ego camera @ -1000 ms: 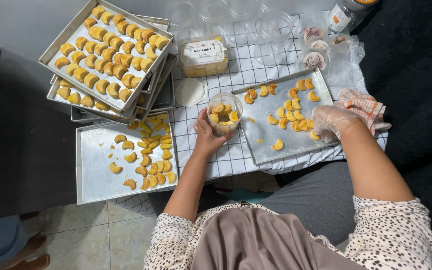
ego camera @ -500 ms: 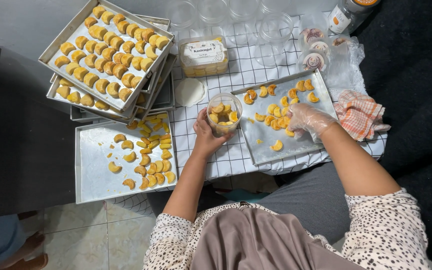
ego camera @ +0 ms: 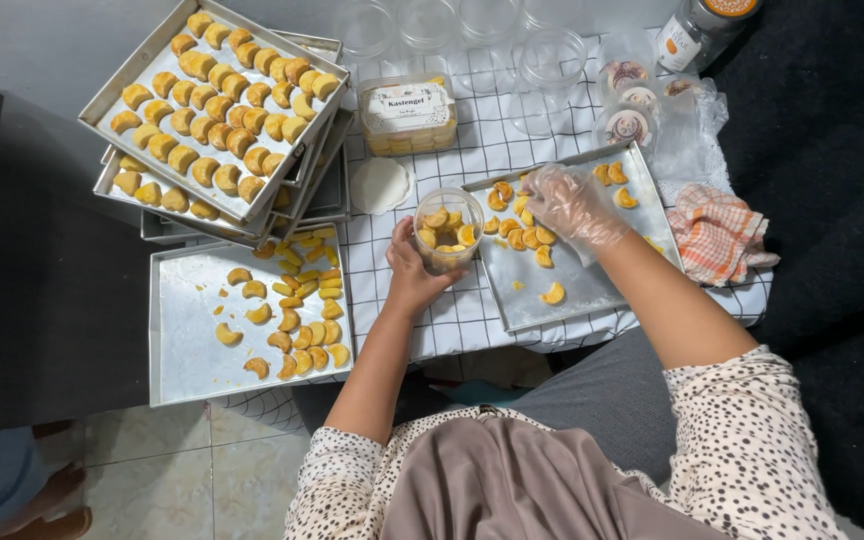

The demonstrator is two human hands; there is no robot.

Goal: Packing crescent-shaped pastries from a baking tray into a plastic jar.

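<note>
Right hand (ego camera: pixel 570 205) moved left across tray (ego camera: pixel 592 290) toward jar (ego camera: pixel 448 230), fingers curled over cookies (ego camera: pixel 520 238); grip unclear. Left hand (ego camera: pixel 410 275) still clasps jar.

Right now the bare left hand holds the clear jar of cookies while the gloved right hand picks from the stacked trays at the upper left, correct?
Not quite. The head view shows the gloved right hand over the single tray beside the clear jar, not the stacked trays. The bare left hand does hold the jar.
</note>
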